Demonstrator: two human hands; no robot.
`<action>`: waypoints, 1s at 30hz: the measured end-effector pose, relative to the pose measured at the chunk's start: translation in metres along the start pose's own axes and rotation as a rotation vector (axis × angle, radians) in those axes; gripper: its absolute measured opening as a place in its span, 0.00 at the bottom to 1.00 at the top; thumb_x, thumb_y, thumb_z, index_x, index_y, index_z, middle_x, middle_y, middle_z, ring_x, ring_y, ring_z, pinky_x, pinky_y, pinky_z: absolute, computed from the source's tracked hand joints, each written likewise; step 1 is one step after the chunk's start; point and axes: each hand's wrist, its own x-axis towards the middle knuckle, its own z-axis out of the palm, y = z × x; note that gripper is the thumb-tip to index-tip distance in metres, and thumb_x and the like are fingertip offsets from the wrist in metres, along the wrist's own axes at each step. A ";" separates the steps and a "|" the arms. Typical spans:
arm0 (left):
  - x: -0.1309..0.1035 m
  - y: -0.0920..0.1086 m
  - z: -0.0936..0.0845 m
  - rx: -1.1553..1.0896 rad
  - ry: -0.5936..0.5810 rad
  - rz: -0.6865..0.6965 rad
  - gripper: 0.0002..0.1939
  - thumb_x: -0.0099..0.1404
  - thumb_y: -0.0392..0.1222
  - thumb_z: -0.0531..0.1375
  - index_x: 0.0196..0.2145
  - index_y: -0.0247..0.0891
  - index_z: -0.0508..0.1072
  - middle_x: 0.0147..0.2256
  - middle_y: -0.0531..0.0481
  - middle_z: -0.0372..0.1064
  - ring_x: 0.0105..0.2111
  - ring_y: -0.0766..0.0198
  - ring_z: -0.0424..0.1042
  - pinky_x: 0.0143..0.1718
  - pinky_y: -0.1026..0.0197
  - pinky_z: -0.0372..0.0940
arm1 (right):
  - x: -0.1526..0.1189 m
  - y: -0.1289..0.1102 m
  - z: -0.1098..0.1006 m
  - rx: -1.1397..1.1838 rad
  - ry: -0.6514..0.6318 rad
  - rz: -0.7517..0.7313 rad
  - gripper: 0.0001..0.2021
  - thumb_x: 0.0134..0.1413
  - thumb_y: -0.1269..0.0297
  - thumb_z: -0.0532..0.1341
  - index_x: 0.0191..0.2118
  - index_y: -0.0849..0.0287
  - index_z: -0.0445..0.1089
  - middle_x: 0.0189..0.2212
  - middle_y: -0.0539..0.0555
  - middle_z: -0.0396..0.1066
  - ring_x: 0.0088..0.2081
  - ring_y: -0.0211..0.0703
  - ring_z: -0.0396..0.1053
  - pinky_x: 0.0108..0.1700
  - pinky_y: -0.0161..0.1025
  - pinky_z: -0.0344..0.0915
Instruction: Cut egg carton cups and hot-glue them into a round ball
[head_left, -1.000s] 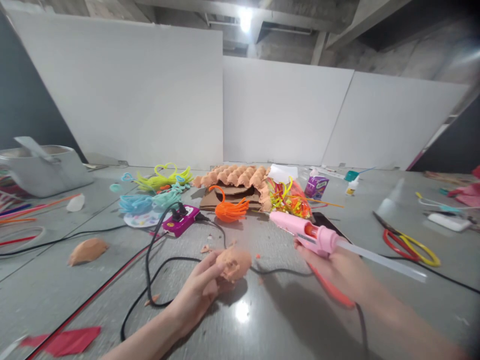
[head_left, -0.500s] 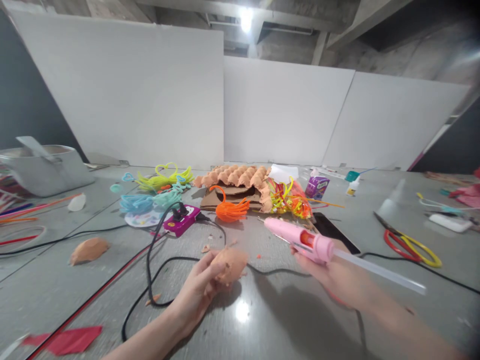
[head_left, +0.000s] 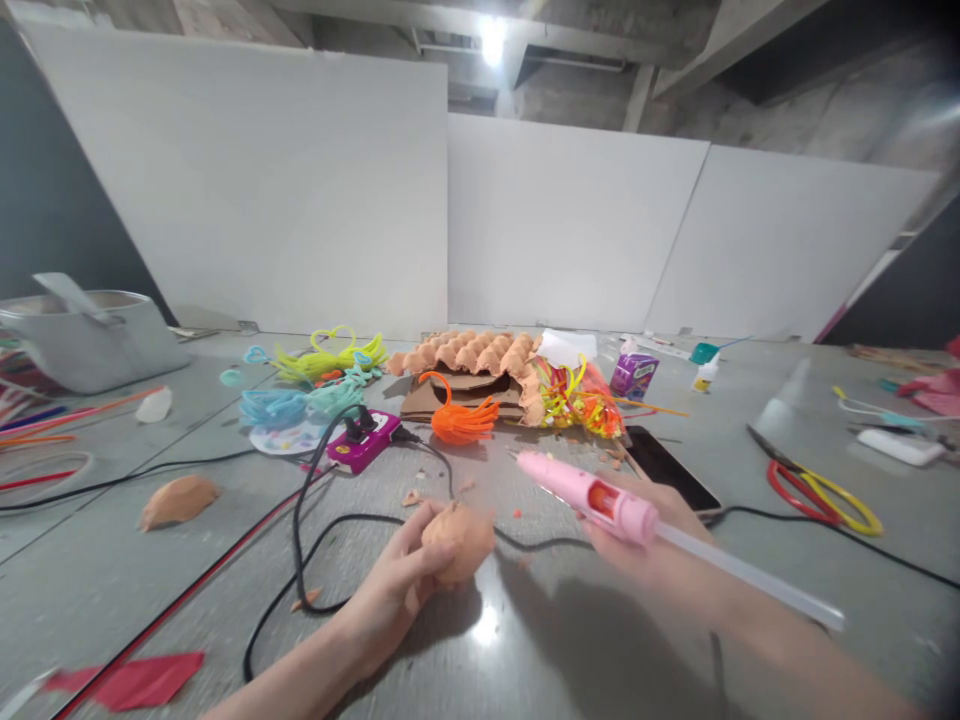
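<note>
My left hand (head_left: 409, 575) grips a rounded tan egg-carton piece (head_left: 459, 543) low in the middle of the view. To its right, my right hand (head_left: 637, 525) is closed round a pink glue gun (head_left: 585, 495), with a long clear glue stick (head_left: 750, 575) sticking out of its back. The gun's nozzle points up and left, above and apart from the carton piece. Beyond the hands sits an orange pipe-cleaner bundle (head_left: 463, 420) with a curved neck. Another tan carton piece (head_left: 178, 501) lies at the left.
A purple power strip (head_left: 364, 440) has black cables looping near my left hand. Behind are an egg tray (head_left: 480, 352), yellow-green pipe cleaners (head_left: 322, 358) and shiny shreds (head_left: 585, 400). Right: a phone (head_left: 667, 465), scissors (head_left: 814, 490) and a glue bottle (head_left: 705, 374). A grey bucket (head_left: 105, 340) stands left.
The carton piece has turned in my left hand and shows a smoother rounded side. My right hand and the glue gun have shifted slightly left and down, uncovering more of the phone.
</note>
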 end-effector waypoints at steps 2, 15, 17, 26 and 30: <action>-0.001 0.000 -0.001 -0.001 0.006 -0.008 0.20 0.50 0.48 0.66 0.41 0.42 0.70 0.38 0.50 0.71 0.36 0.60 0.69 0.33 0.63 0.59 | 0.000 -0.002 -0.001 0.016 -0.023 0.004 0.07 0.53 0.67 0.53 0.25 0.54 0.57 0.22 0.47 0.62 0.24 0.38 0.62 0.24 0.35 0.56; 0.001 0.000 0.000 -0.066 -0.061 -0.002 0.22 0.49 0.48 0.67 0.42 0.41 0.71 0.39 0.49 0.72 0.40 0.59 0.71 0.39 0.62 0.61 | 0.002 -0.004 -0.001 -0.034 0.018 -0.149 0.08 0.51 0.71 0.53 0.24 0.55 0.56 0.21 0.46 0.61 0.23 0.36 0.60 0.25 0.34 0.55; 0.000 0.000 0.000 -0.060 -0.052 -0.003 0.20 0.50 0.48 0.67 0.41 0.43 0.71 0.38 0.50 0.73 0.39 0.59 0.71 0.39 0.62 0.61 | 0.002 -0.003 0.000 -0.041 0.004 -0.209 0.06 0.52 0.71 0.53 0.26 0.55 0.57 0.23 0.47 0.62 0.24 0.37 0.61 0.26 0.34 0.56; 0.000 0.000 0.008 0.079 0.075 0.219 0.25 0.46 0.33 0.71 0.41 0.46 0.69 0.43 0.51 0.73 0.42 0.59 0.72 0.43 0.61 0.62 | 0.000 -0.007 0.001 0.015 -0.007 -0.126 0.09 0.45 0.72 0.52 0.21 0.55 0.51 0.19 0.46 0.58 0.21 0.37 0.59 0.23 0.35 0.56; -0.003 0.000 0.008 0.216 0.067 0.258 0.26 0.46 0.35 0.71 0.43 0.45 0.68 0.42 0.49 0.74 0.44 0.56 0.72 0.45 0.60 0.62 | -0.003 -0.009 0.003 -0.014 -0.070 -0.063 0.08 0.49 0.67 0.55 0.22 0.54 0.59 0.19 0.46 0.63 0.21 0.38 0.63 0.25 0.35 0.63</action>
